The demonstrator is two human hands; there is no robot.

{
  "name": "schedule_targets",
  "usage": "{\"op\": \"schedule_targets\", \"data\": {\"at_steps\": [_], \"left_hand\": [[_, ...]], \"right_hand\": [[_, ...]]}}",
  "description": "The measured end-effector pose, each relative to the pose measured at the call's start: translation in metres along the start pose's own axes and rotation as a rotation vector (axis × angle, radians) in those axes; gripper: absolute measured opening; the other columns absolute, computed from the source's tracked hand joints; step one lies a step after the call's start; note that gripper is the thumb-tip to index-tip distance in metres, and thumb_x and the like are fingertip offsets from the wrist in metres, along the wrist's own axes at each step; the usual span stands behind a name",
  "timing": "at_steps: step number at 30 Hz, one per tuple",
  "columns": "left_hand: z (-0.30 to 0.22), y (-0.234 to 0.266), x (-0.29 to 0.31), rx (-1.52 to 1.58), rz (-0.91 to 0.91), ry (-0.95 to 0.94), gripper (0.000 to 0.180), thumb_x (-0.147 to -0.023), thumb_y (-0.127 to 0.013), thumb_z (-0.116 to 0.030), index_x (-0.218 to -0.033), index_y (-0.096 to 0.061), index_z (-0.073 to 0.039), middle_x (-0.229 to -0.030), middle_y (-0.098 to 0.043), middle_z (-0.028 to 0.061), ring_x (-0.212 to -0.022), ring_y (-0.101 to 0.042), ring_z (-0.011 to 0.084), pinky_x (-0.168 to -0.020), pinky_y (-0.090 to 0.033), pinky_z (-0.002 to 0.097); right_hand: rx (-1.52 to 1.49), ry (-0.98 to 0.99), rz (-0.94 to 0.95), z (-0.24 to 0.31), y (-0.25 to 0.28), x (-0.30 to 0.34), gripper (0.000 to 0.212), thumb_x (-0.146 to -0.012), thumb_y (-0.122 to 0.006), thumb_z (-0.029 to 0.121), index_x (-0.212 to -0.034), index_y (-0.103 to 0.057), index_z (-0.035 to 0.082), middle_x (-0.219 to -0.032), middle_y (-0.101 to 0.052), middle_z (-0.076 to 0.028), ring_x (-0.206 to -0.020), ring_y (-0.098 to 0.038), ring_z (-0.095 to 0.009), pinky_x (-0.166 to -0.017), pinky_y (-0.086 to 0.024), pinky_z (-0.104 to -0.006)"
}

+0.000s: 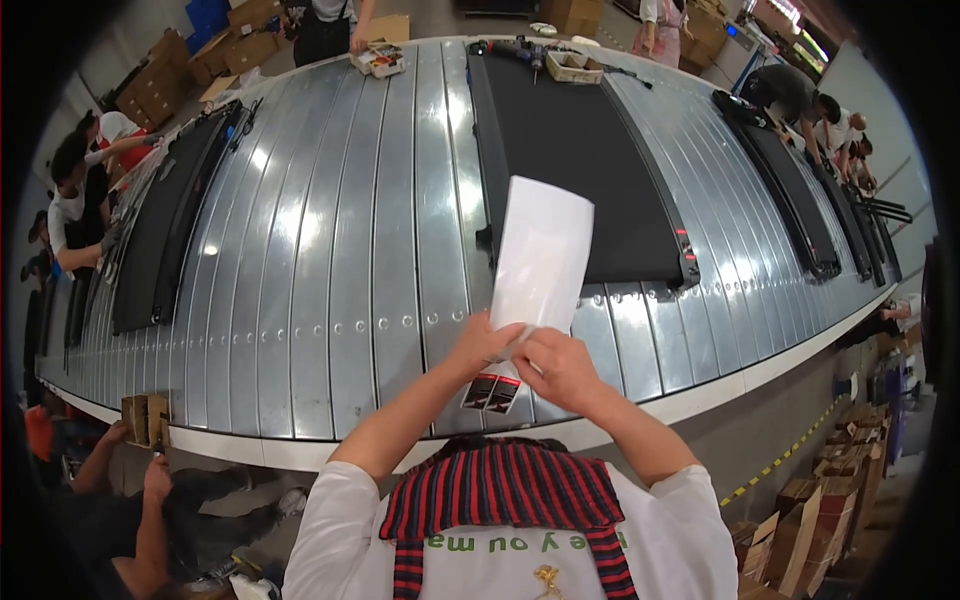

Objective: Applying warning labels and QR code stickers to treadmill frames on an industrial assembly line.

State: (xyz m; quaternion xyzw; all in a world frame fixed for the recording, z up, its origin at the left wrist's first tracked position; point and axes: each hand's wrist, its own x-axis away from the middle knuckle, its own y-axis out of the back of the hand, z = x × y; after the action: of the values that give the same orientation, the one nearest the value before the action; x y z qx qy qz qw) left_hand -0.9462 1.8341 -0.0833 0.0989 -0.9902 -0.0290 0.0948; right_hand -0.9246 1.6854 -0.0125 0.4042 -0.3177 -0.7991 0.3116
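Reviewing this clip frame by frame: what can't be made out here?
Head view:
1. Left hand fingers: mostly hidden behind the glossy white rectangular sheet.
2. Whether the red-and-black printed piece joins that sheet: the right hand and left hand obscure it.
3. Part of the flat black rectangular panel's near edge: behind the sheet.
4. Contents of the small open beige tray: too small.

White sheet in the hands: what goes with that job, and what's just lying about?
In use:
white sheet, left hand, right hand
probably the red-black labels below

Seemingly lying about:
power drill
small tray
cardboard boxes
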Motion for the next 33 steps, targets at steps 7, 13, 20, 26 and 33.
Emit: {"op": "schedule_targets", "data": {"at_steps": [7,13,20,26,33], "left_hand": [[0.003,0.070,0.000,-0.456,0.545,0.156,0.030,-0.076,-0.059,-0.029,-0.091,-0.061,-0.003,-0.072,-0.061,0.0070,-0.063,-0.056,0.0142,-0.056,-0.046,0.0309],[0.033,0.098,-0.031,-0.584,0.778,0.030,0.029,-0.077,-0.058,-0.031,-0.088,-0.062,-0.004,-0.066,-0.059,0.0118,-0.058,-0.054,0.0193,-0.055,-0.045,0.0342],[0.070,0.092,-0.076,-1.273,0.519,-0.308,0.008,-0.070,-0.050,-0.014,-0.071,-0.057,-0.010,-0.065,-0.058,0.0097,-0.065,-0.057,0.0298,-0.054,-0.044,0.0404],[0.049,0.075,-0.094,-1.121,0.381,-0.657,0.007,-0.071,-0.047,-0.010,-0.076,-0.051,-0.009,-0.083,-0.057,0.0062,-0.079,-0.056,0.0236,-0.068,-0.043,0.0359],[0.033,0.061,-0.111,-1.197,0.430,-0.585,0.011,-0.069,-0.048,-0.009,-0.080,-0.050,-0.008,-0.103,-0.053,0.0075,-0.086,-0.054,0.0212,-0.072,-0.041,0.0329]], "right_hand": [[-0.451,-0.379,-0.167,-0.041,0.055,0.015,0.006,-0.071,-0.061,0.002,-0.071,-0.055,0.000,-0.063,-0.050,-0.003,-0.057,-0.046,-0.009,-0.052,-0.037,-0.0216],[-0.793,-0.796,-0.163,-0.099,0.053,-0.031,0.005,-0.074,-0.057,0.006,-0.072,-0.055,0.001,-0.059,-0.050,-0.001,-0.052,-0.046,-0.007,-0.046,-0.037,-0.0212],[-0.896,-1.021,-0.055,-0.191,-0.011,-0.084,0.010,-0.077,-0.057,0.010,-0.071,-0.054,0.003,-0.054,-0.047,0.001,-0.042,-0.038,-0.005,-0.037,-0.026,-0.0190],[-0.926,-1.163,0.151,-0.221,-0.047,-0.098,0.010,-0.077,-0.057,0.010,-0.073,-0.054,0.002,-0.054,-0.046,0.000,-0.042,-0.037,-0.005,-0.036,-0.023,-0.0203],[-0.925,-1.189,0.299,-0.228,-0.073,-0.101,0.010,-0.076,-0.058,0.011,-0.075,-0.055,0.001,-0.053,-0.045,0.000,-0.041,-0.035,-0.004,-0.035,-0.022,-0.0194]]}}
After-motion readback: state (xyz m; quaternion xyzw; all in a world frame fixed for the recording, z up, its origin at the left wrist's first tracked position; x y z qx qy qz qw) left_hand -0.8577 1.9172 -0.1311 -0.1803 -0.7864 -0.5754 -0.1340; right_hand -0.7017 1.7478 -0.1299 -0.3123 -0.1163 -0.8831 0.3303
